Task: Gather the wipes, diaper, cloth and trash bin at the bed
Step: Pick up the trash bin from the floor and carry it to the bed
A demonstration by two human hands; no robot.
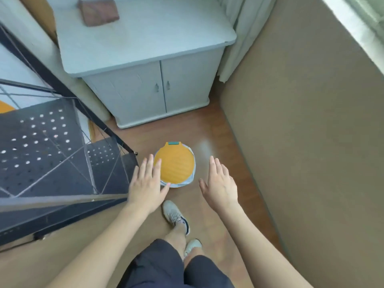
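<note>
Flanking the trash bin (174,165), 2 spread hands hover over bare floor (226,142).

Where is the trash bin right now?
The trash bin stands on the floor at centre frame, before the grey cabinet, between the left hand and right hand.

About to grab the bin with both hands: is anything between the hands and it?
Nothing visible. The trash bin stands on bare floor, lid shut. The left hand is open at its left edge, the right hand open on its right, with only floor between.
</note>
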